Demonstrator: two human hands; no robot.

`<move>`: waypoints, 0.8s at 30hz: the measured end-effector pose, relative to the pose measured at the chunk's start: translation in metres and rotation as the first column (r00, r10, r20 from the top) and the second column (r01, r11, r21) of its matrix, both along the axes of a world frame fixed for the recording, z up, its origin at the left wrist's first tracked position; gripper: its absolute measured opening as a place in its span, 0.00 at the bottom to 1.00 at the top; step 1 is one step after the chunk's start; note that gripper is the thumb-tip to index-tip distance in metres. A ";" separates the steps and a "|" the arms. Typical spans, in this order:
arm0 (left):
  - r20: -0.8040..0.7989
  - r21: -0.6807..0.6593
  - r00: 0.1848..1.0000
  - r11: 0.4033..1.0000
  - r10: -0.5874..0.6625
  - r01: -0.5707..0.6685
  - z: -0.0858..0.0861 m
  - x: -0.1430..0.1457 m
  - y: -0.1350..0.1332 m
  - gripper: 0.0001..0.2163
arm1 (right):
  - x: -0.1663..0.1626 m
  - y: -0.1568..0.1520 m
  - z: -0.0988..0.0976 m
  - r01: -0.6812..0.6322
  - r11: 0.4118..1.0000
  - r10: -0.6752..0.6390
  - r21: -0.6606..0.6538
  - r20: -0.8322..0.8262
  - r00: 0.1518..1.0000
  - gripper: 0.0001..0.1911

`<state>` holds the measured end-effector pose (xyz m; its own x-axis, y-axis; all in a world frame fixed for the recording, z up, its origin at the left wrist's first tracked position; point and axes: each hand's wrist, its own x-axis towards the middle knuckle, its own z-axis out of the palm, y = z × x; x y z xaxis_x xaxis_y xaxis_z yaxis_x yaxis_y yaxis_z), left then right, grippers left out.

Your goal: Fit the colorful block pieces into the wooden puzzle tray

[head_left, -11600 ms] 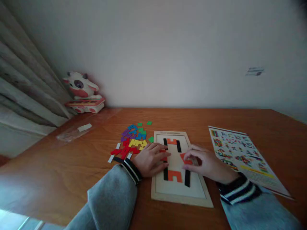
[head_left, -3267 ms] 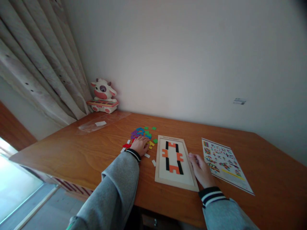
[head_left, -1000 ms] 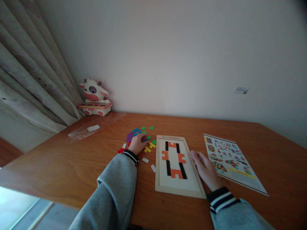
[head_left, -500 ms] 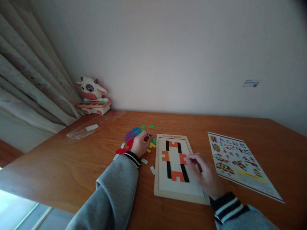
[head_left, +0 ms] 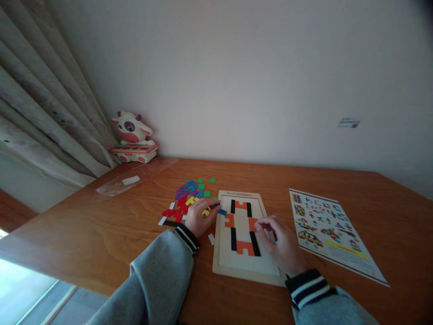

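Note:
A blue puzzle piece point(head_left: 222, 211) sticks out from the fingertips of my left hand point(head_left: 200, 215), which are closed on it over the left edge of the wooden puzzle board point(head_left: 233, 266). Inside the frame, orange U-shaped pieces point(head_left: 245, 248) and black bars point(head_left: 233, 239) make a ladder-like outline. My right hand point(head_left: 283, 239) is over the board's right side, thumb and forefinger pinched at the right-hand orange piece point(head_left: 252, 224). Beside my left hand lies a pile of loose pieces: red point(head_left: 182, 201), yellow point(head_left: 192, 200), purple point(head_left: 181, 191) and green point(head_left: 207, 194).
A printed pattern sheet point(head_left: 333, 234) lies right of the board. Clear plastic wrapping point(head_left: 111, 187) with a white label is on the left of the table point(head_left: 142, 243). A cow-shaped toy keyboard point(head_left: 134, 137) stands at the back left near the curtain point(head_left: 43, 99).
My left hand has moved from the pile to the board's left edge, and a blue piece now shows in its fingers. My right hand stays at the same orange piece. The view has shifted slightly.

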<state>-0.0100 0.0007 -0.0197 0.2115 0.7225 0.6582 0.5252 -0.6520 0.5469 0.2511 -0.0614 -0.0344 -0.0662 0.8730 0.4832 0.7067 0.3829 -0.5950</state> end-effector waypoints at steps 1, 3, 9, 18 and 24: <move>-0.007 -0.010 1.000 1.000 0.002 -0.002 -0.001 0.000 -0.008 0.09 | -0.001 0.000 0.001 -0.015 1.000 0.015 0.008 0.002 1.000 0.08; -0.042 -0.049 0.998 0.998 -0.041 0.039 -0.003 0.002 -0.024 0.10 | -0.003 0.003 0.003 -0.054 0.998 0.053 0.012 0.026 0.998 0.08; -0.135 -0.177 0.975 0.972 -0.178 0.153 -0.004 0.002 -0.046 0.09 | -0.008 0.004 0.008 -0.112 0.993 0.114 -0.024 0.114 0.987 0.07; -0.360 -0.044 0.916 0.984 -0.175 0.171 -0.001 0.005 -0.055 0.12 | -0.019 -0.028 0.023 -0.333 0.940 0.339 -0.072 0.297 0.893 0.14; -0.490 0.075 0.864 0.983 -0.112 0.170 0.012 0.012 -0.060 0.12 | -0.027 -0.025 0.026 -0.329 0.920 0.385 -0.211 0.334 0.861 0.18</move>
<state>0.0024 -0.0593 -0.0074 0.6173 0.5885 0.5222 0.6020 -0.7806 0.1681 0.2245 -0.0862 -0.0081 -0.5322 0.8127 0.2373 0.7132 0.5814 -0.3916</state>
